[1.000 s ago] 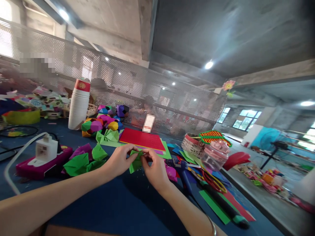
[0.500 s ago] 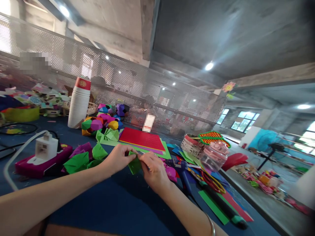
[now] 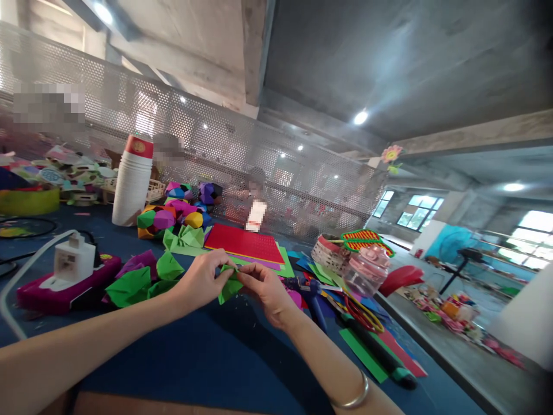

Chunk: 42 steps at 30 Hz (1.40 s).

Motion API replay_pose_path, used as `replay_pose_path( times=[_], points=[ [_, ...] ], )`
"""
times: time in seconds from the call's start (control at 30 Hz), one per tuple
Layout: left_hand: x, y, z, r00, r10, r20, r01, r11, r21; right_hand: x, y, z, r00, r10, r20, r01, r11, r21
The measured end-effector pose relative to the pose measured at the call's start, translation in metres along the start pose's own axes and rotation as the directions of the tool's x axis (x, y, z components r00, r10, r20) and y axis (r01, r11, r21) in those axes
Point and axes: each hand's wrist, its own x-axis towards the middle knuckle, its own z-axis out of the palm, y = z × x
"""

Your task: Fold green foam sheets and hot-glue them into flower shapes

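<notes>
A small folded piece of green paper [image 3: 230, 288] is held up over the blue table between my two hands. My left hand [image 3: 202, 282] pinches its left side between thumb and fingers. My right hand [image 3: 266, 291] grips its upper right edge, with the fingertips close to those of the left. Part of the paper is hidden behind the fingers. Left of my left hand lie folded green paper pieces [image 3: 132, 288] and a purple one [image 3: 140, 262]. Behind the hands is a stack of coloured sheets with a red sheet [image 3: 244, 243] on top.
A purple power strip [image 3: 38, 293] with a white plug [image 3: 74, 258] sits at left. Stacked paper cups [image 3: 132, 187] stand behind it, beside colourful paper balls [image 3: 164, 218]. To the right are a blue glue gun [image 3: 314, 297], a clear pink-lidded jar [image 3: 367, 274] and a black-handled tool [image 3: 380, 349].
The view has shifted slightly. My right hand has turned, its fingers now stretched more toward the left, and the green paper is tilted and shows more of its lower flap.
</notes>
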Motion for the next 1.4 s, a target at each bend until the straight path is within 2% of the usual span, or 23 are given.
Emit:
replay_pose_path(
  times=[0.07,0.23,0.43,0.53,0.63,0.73,0.83,0.93,1.1,1.4],
  points=[
    [0.000,0.001,0.001,1.000,0.022,-0.009,-0.022,1.000,0.009,0.000,-0.001,0.000,1.000,0.014,0.009,-0.014,1.000,-0.002],
    [-0.001,-0.001,0.004,1.000,-0.008,-0.017,0.008,1.000,0.000,0.002,-0.001,-0.003,0.998,-0.064,0.007,0.064,0.987,-0.149],
    [-0.003,0.003,0.006,0.999,-0.013,-0.031,0.012,0.999,-0.034,0.003,0.000,-0.006,0.997,-0.077,0.000,0.076,0.978,-0.193],
    [-0.005,0.007,0.005,1.000,-0.006,-0.013,0.005,0.998,-0.055,0.003,0.001,-0.007,0.992,-0.121,-0.027,0.108,0.954,-0.279],
    [-0.007,0.010,0.004,0.999,-0.023,0.022,0.024,0.998,-0.062,0.002,0.002,-0.006,0.977,-0.203,-0.057,0.157,0.879,-0.449],
    [-0.008,0.011,0.005,0.999,-0.030,0.014,0.031,0.998,-0.060,-0.003,0.002,-0.002,0.943,-0.327,-0.055,0.225,0.753,-0.618],
    [-0.007,0.009,0.007,1.000,-0.017,0.016,0.018,0.998,-0.061,-0.007,0.003,0.001,0.915,-0.402,-0.025,0.270,0.658,-0.703],
    [-0.005,0.004,0.009,0.999,-0.023,0.043,0.025,0.999,-0.048,-0.007,0.004,-0.001,0.919,-0.395,-0.003,0.276,0.648,-0.710],
    [-0.002,-0.002,0.010,0.997,-0.042,0.059,0.045,0.998,-0.047,-0.002,0.005,-0.009,0.939,-0.336,0.070,0.294,0.682,-0.670],
    [-0.002,0.002,0.007,0.995,-0.025,0.098,0.026,1.000,-0.012,0.000,0.003,-0.011,0.946,-0.312,0.089,0.281,0.653,-0.703]
  ],
)
